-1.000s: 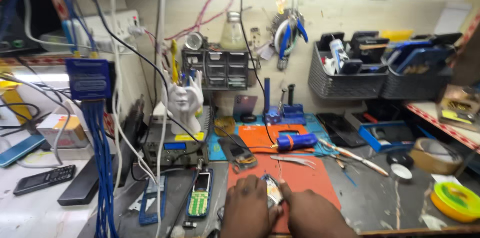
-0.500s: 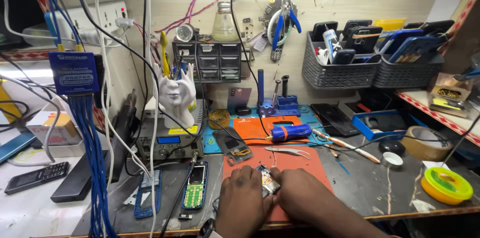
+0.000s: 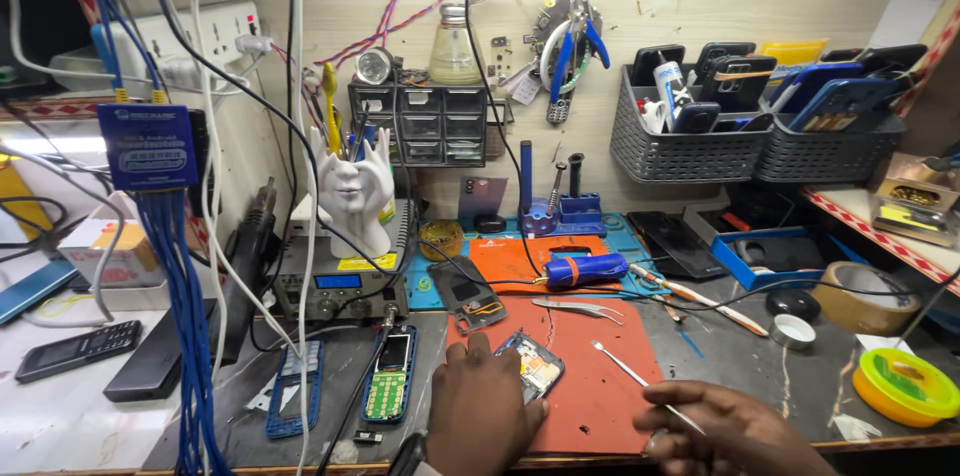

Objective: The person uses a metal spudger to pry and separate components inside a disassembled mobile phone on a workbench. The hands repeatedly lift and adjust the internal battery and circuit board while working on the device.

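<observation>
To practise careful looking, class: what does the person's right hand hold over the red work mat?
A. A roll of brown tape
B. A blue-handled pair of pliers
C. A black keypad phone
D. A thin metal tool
D: the right hand grips a thin metal tool whose tip lies over the red work mat, while the left hand rests on the opened phone.

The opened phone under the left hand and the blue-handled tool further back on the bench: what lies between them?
In the head view, metal tweezers lie on the orange mat between the opened phone and the blue-handled tool.
</observation>
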